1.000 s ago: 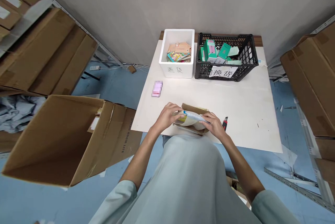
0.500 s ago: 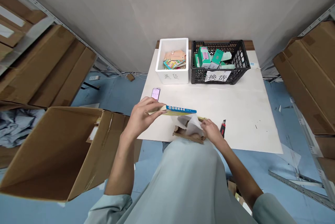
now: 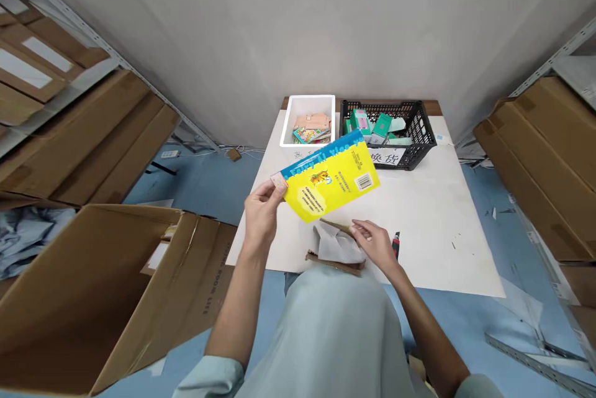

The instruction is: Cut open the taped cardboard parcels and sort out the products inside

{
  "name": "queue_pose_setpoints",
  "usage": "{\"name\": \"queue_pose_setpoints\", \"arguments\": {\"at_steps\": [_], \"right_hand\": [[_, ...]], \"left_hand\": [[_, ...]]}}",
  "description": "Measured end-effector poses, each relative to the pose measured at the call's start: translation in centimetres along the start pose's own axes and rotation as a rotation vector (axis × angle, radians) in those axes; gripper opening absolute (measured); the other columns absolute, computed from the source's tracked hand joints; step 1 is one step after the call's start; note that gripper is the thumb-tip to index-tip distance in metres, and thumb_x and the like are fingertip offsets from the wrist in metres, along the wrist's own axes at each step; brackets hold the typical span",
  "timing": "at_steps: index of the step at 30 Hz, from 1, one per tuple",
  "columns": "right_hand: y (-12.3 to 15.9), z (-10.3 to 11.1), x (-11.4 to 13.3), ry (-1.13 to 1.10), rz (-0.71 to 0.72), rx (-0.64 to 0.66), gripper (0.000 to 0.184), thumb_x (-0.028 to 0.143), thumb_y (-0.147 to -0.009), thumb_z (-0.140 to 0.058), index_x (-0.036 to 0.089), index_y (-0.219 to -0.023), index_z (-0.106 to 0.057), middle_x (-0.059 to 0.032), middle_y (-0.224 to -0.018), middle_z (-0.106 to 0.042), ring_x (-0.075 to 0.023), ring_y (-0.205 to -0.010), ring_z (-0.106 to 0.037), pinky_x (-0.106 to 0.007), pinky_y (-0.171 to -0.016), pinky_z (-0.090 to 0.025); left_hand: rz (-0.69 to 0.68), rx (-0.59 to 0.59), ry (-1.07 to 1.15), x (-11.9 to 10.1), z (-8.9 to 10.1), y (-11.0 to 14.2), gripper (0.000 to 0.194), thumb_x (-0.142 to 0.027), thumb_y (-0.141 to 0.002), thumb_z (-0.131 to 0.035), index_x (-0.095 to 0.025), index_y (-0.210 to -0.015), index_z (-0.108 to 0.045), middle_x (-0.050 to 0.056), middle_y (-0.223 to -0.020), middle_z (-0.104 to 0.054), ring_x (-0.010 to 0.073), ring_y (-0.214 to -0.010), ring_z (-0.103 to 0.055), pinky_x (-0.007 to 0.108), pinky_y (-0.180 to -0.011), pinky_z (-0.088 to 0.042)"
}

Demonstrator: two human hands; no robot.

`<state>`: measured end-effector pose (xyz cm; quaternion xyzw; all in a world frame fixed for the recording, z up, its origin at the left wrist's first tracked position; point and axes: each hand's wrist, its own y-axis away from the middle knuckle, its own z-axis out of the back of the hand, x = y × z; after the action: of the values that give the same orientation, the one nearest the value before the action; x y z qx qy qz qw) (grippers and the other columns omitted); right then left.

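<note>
My left hand (image 3: 263, 208) pinches one corner of a yellow and blue book (image 3: 331, 177), holding it tilted above the table with its barcode side towards me. Below it, at the table's near edge, lies an opened cardboard package (image 3: 338, 262) with white paper (image 3: 336, 241) inside. My right hand (image 3: 372, 241) is closed on the package's upper flap, thumb and fingers at its edge. Just right of that hand a red and black utility knife (image 3: 395, 244) rests on the white table (image 3: 433, 218).
At the back of the table stand a white foam box (image 3: 309, 104) with booklets and a black crate (image 3: 421, 137) with green boxes. A large open carton (image 3: 153, 298) is at my left. Shelved cartons (image 3: 549, 156) line both sides.
My left hand has raised the book and turned it from spine-on to show its yellow cover, above the package. My right hand stays at the package. The view has tilted up slightly.
</note>
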<state>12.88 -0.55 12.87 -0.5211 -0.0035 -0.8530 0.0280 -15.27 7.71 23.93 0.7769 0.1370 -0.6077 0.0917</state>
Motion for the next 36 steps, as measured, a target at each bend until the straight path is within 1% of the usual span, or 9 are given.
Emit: {"name": "queue_pose_setpoints", "arguments": {"at_steps": [4,8,12,17,21,27,31,33,36], "right_hand": [[-1.1,2.8,5.9,-0.223,0.093,-0.385,0.029,0.05,-0.105,-0.073,0.025,-0.11,-0.087,-0.007,-0.103,-0.084,-0.0213,-0.084,-0.078,-0.036,-0.08,-0.067],[-2.9,3.0,9.7,-0.395,0.092,-0.397,0.037,0.056,-0.1,-0.08,0.026,-0.121,-0.088,-0.0089,-0.123,-0.086,-0.0263,-0.101,-0.084,-0.044,-0.097,-0.071],[-5.5,1.8,10.2,-0.542,0.01,-0.35,0.056,0.068,-0.09,-0.086,0.024,-0.125,-0.087,-0.0107,-0.13,-0.085,-0.0323,-0.111,-0.085,-0.052,-0.1,-0.072],[-8.5,4.0,8.9,-0.867,-0.119,-0.22,0.073,0.083,-0.092,-0.076,0.018,-0.124,-0.084,-0.0181,-0.123,-0.086,-0.0331,-0.106,-0.087,-0.043,-0.087,-0.073],[-10.3,7.4,6.2,-1.076,-0.394,0.004,0.084,0.09,-0.102,-0.051,0.012,-0.102,-0.083,-0.0239,-0.098,-0.087,-0.031,-0.087,-0.088,-0.031,-0.066,-0.069],[-9.9,5.8,1.6,-1.1,-0.551,0.136,0.034,0.046,-0.097,-0.088,0.015,-0.088,-0.079,-0.01,-0.082,-0.086,-0.0166,-0.06,-0.079,-0.021,-0.06,-0.065],[-8.5,3.3,1.1,-1.146,-0.436,0.202,0.038,0.028,-0.073,-0.102,0.015,-0.103,-0.083,-0.0095,-0.098,-0.089,-0.0185,-0.077,-0.083,-0.022,-0.07,-0.068],[-7.7,2.4,1.9,-1.181,-0.36,0.173,0.051,0.029,-0.069,-0.103,0.017,-0.114,-0.082,-0.0094,-0.113,-0.089,-0.0216,-0.093,-0.085,-0.026,-0.083,-0.07],[-6.7,0.8,4.0,-1.185,-0.263,0.021,0.058,0.029,-0.071,-0.103,0.024,-0.122,-0.078,-0.0065,-0.129,-0.085,-0.0229,-0.11,-0.083,-0.03,-0.094,-0.07]], "left_hand": [[0.171,-0.028,0.22,2.2,-2.3,0.9,0.063,-0.056,-0.056,-0.111,-0.019,-0.101,-0.087,0.008,-0.106,-0.086,0.0176,-0.094,-0.079,0.025,-0.085,-0.063],[0.195,-0.071,0.26,2.9,-4.0,1.7,0.066,-0.056,-0.055,-0.112,-0.019,-0.103,-0.085,0.007,-0.112,-0.085,0.0162,-0.097,-0.078,0.023,-0.084,-0.061],[0.093,-0.053,0.162,2.4,-4.6,2.3,0.061,-0.059,-0.066,-0.106,-0.018,-0.104,-0.084,0.008,-0.11,-0.083,0.0172,-0.096,-0.076,0.025,-0.082,-0.059],[-0.322,0.062,-0.125,1.2,-3.8,3.2,0.032,-0.047,-0.084,-0.097,-0.02,-0.086,-0.08,0.001,-0.085,-0.072,0.0151,-0.08,-0.069,0.026,-0.073,-0.057],[-0.796,0.327,-0.439,-0.5,-1.7,3.7,0.011,-0.023,-0.098,-0.085,-0.026,-0.108,-0.085,0.003,-0.096,-0.08,0.0177,-0.086,-0.074,0.03,-0.078,-0.06],[-1.154,0.548,-0.705,-2.7,1.7,2.6,0.038,-0.009,-0.103,-0.075,-0.032,-0.131,-0.08,0.005,-0.109,-0.084,0.0172,-0.094,-0.078,0.03,-0.082,-0.064],[-1.0,0.567,-0.755,-3.0,3.1,-0.2,0.026,-0.021,-0.106,-0.073,-0.035,-0.125,-0.084,0.006,-0.123,-0.083,0.02,-0.114,-0.08,0.034,-0.095,-0.068],[-0.757,0.416,-0.67,-2.5,3.2,-1.6,0.022,-0.039,-0.103,-0.08,-0.033,-0.123,-0.085,0.009,-0.13,-0.081,0.0257,-0.124,-0.078,0.042,-0.104,-0.067],[-0.234,0.185,-0.324,-0.6,2.1,-2.4,0.062,-0.072,-0.095,-0.079,-0.023,-0.132,-0.081,0.017,-0.13,-0.082,0.0345,-0.128,-0.078,0.055,-0.113,-0.062]]}}
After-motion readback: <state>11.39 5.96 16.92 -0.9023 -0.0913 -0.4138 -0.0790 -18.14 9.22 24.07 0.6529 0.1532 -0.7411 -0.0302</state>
